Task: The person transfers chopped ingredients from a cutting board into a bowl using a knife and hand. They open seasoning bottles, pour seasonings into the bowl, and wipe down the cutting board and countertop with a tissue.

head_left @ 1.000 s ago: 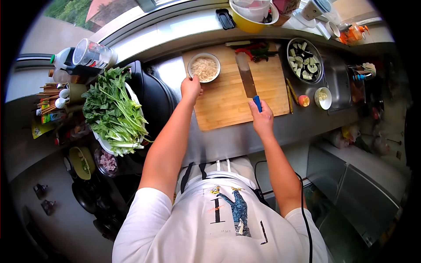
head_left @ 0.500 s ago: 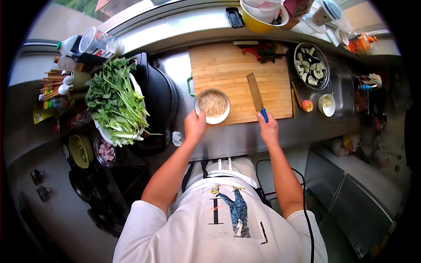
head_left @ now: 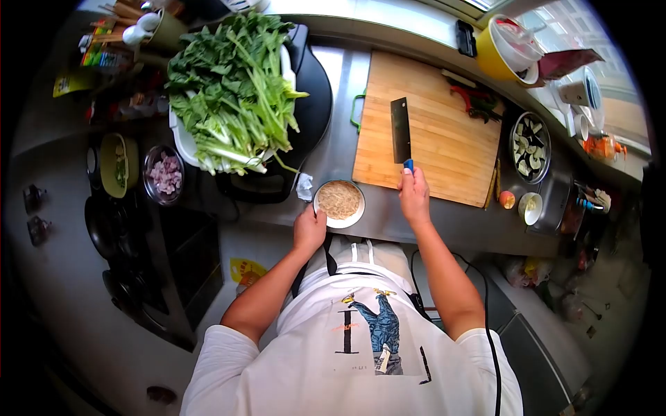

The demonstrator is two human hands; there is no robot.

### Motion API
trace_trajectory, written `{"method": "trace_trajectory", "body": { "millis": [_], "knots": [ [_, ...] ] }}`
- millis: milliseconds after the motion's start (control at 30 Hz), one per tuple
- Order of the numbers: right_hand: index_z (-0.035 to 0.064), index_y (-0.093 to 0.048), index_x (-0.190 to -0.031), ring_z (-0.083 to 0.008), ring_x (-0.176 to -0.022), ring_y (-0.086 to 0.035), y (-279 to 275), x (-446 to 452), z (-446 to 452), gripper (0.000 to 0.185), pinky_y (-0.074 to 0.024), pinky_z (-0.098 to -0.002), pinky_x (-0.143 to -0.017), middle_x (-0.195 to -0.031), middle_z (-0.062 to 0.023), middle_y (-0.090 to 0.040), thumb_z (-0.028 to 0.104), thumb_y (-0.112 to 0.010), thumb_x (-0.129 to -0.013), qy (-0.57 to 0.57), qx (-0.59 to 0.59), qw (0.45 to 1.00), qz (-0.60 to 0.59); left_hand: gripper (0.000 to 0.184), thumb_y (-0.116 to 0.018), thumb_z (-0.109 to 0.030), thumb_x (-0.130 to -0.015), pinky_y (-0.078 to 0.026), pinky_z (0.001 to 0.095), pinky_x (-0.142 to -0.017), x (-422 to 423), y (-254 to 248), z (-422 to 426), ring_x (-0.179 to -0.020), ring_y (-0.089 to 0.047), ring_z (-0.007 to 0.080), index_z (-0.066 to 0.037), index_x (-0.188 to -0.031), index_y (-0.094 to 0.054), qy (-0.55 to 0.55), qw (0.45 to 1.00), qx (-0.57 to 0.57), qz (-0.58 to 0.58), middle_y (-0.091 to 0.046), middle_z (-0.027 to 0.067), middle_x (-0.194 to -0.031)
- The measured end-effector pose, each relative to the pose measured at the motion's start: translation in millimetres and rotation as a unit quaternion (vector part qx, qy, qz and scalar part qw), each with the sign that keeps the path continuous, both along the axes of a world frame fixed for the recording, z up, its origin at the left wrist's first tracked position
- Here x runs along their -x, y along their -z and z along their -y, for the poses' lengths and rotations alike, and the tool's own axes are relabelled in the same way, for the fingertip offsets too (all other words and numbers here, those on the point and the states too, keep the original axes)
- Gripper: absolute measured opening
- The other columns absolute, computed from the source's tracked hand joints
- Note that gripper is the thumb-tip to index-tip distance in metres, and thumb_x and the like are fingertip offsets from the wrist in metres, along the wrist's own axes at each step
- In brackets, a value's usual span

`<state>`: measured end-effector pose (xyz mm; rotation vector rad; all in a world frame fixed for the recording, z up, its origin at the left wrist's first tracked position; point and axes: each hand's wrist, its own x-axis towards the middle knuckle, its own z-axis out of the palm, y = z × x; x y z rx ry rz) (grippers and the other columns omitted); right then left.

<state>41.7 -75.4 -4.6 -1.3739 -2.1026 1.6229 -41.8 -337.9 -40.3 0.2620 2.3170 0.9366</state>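
With 12 at the top of the view, the steel counter runs across the middle. The wooden board lies on it, turned slightly clockwise. At the board's 9 o'clock, past part of a black appliance, leafy greens are heaped in a white tub, some stems hanging over its rim. At the board's 3 o'clock, a steel basin holds dark-skinned pale pieces.

The cleaver is over the board, left of its centre, blade toward 12; whether it touches the wood I cannot tell. Its blue handle is grasped by the right hand, whose grip is at the board's near edge.

The bowl of pale shreds is just off the board's 7-to-8 o'clock corner. The left hand grasps its rim at 8 o'clock; contact with the counter is unclear. At the tub's 7 o'clock, a glass dish holds pink pieces.

Red and green peppers lie at the board's 2 o'clock. Off its 4 o'clock, a small white cup stands beside a reddish fruit. A white wad is near the bowl's 10 o'clock.
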Motion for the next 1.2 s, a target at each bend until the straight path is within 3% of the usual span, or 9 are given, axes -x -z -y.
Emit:
{"method": "trace_trajectory", "body": {
  "millis": [133, 200, 400, 533, 700, 833, 900, 1033, 1200],
  "knots": [
    [0.0027, -0.053, -0.093, -0.0179, -0.061, -0.054, 0.0, 9.7, 17.8, 0.030, -0.0438, -0.0351, -0.058, -0.066, -0.0063, -0.054, 0.030, -0.049, -0.103, 0.005, -0.018, 1.000, 0.017, 0.027, -0.052, -0.021, -0.096, -0.054, 0.0413, -0.061, 2.0, -5.2, 5.2, -0.059, -0.069, 0.0288, 0.003, -0.095, -0.063, -0.018, 1.000, 0.002, -0.009, -0.068, 0.0183, -0.073],
    [0.0025, -0.053, -0.091, -0.0189, -0.061, -0.055, -2.1, 10.8, 20.7, 0.031, -0.0442, -0.0354, -0.058, -0.066, -0.0072, -0.055, 0.031, -0.049, -0.103, 0.039, -0.026, 0.998, 0.034, 0.029, -0.053, -0.025, -0.093, -0.051, 0.0535, -0.073, 6.4, -9.6, 4.7, -0.081, -0.065, 0.0461, 0.001, -0.099, -0.064, -0.011, 0.998, 0.040, 0.037, -0.068, 0.0256, -0.083],
    [0.0022, -0.056, -0.093, -0.0173, -0.062, -0.054, -5.9, -2.6, 13.6, 0.030, -0.0449, -0.0341, -0.059, -0.068, -0.0064, -0.056, 0.031, -0.050, -0.102, 0.029, -0.030, 0.998, 0.047, 0.033, -0.053, -0.031, -0.095, -0.051, 0.0511, -0.075, 9.9, -14.8, 1.2, -0.083, -0.066, 0.0429, -0.001, -0.102, -0.064, -0.007, 0.999, 0.034, 0.040, -0.069, 0.0224, -0.084],
    [0.0019, -0.059, -0.097, -0.0152, -0.063, -0.054, -17.3, -10.4, 12.2, 0.030, -0.0445, -0.0328, -0.059, -0.069, -0.0053, -0.056, 0.031, -0.052, -0.102, 0.017, -0.050, 0.997, 0.064, 0.033, -0.056, -0.032, -0.095, -0.051, 0.0488, -0.075, 19.3, -78.2, -11.5, -0.083, -0.066, 0.0386, -0.003, -0.110, -0.063, 0.010, 0.996, 0.089, 0.023, -0.068, 0.0181, -0.084],
    [0.0025, -0.059, -0.097, -0.0137, -0.063, -0.053, -27.8, -14.2, 17.9, 0.030, -0.0444, -0.0318, -0.059, -0.069, -0.0044, -0.056, 0.031, -0.053, -0.102, 0.048, -0.018, 0.998, 0.047, 0.027, -0.063, -0.017, -0.091, -0.050, 0.0488, -0.072, 45.5, -102.6, -75.6, -0.085, -0.065, 0.0361, -0.007, -0.116, -0.062, 0.061, 0.987, -0.089, -0.118, -0.065, 0.0154, -0.094],
    [0.0027, -0.059, -0.096, -0.0136, -0.063, -0.053, -15.9, -26.6, 13.8, 0.030, -0.0445, -0.0318, -0.059, -0.069, -0.0042, -0.056, 0.031, -0.053, -0.102, 0.057, 0.002, 0.998, 0.027, 0.023, -0.064, -0.013, -0.087, -0.051, 0.0497, -0.073, 91.9, -55.1, -150.4, -0.089, -0.063, 0.0392, -0.007, -0.109, -0.066, 0.150, 0.944, -0.114, -0.272, -0.062, 0.0175, -0.093],
    [0.0026, -0.059, -0.096, -0.0137, -0.063, -0.053, -14.6, -31.1, 11.9, 0.030, -0.0445, -0.0319, -0.059, -0.068, -0.0043, -0.056, 0.031, -0.053, -0.102, 0.067, 0.010, 0.997, 0.022, 0.018, -0.062, -0.012, -0.087, -0.052, 0.0510, -0.075, 114.3, -33.4, -180.5, -0.088, -0.063, 0.0404, -0.007, -0.104, -0.067, 0.176, 0.939, -0.058, -0.289, -0.062, 0.0187, -0.092],
    [0.0024, -0.059, -0.094, -0.0141, -0.063, -0.053, -9.2, -42.5, 4.5, 0.029, -0.0448, -0.0321, -0.059, -0.069, -0.0048, -0.056, 0.030, -0.054, -0.101, 0.081, 0.019, 0.996, 0.015, 0.017, -0.052, -0.010, -0.091, -0.053, 0.0499, -0.082, 142.2, -12.7, -215.7, -0.093, -0.065, 0.0411, -0.005, -0.102, -0.065, 0.231, 0.935, 0.050, -0.265, -0.063, 0.0209, -0.099],
    [0.0023, -0.059, -0.094, -0.0139, -0.063, -0.054, -11.4, -57.3, -5.0, 0.028, -0.0449, -0.0316, -0.059, -0.069, -0.0043, -0.056, 0.029, -0.055, -0.101, 0.104, 0.043, 0.994, 0.008, 0.018, -0.052, -0.009, -0.092, -0.052, 0.0486, -0.086, 153.6, 3.6, -225.2, -0.097, -0.063, 0.0421, -0.004, -0.102, -0.066, 0.247, 0.936, 0.082, -0.236, -0.061, 0.0219, -0.106]
  ]
}}
